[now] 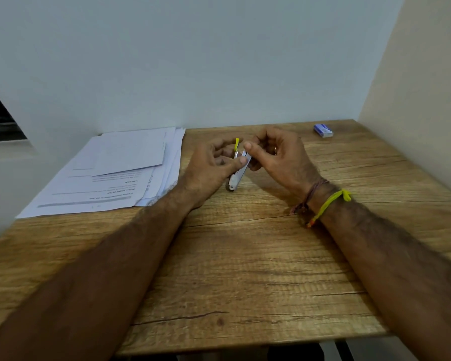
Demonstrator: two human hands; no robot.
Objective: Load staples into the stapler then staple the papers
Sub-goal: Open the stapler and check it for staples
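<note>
Wooden counter (245, 256), set into a corner between two walls. At far left, papers (120, 168) in a loose fan, one edge over the counter's rim. Mid-counter, both hands on the stapler (238, 168) — left hand (208, 168) gripping it, thumb across its side; right hand (274, 152) pinching its upper end. Stapler tilted, lower end touching the wood, yellow part at top. Well apart at far right, small blue box (322, 130). Thread bands (323, 201) around right wrist.

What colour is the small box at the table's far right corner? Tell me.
Blue with a white side, clearest in the head view: small cardboard box.
</note>
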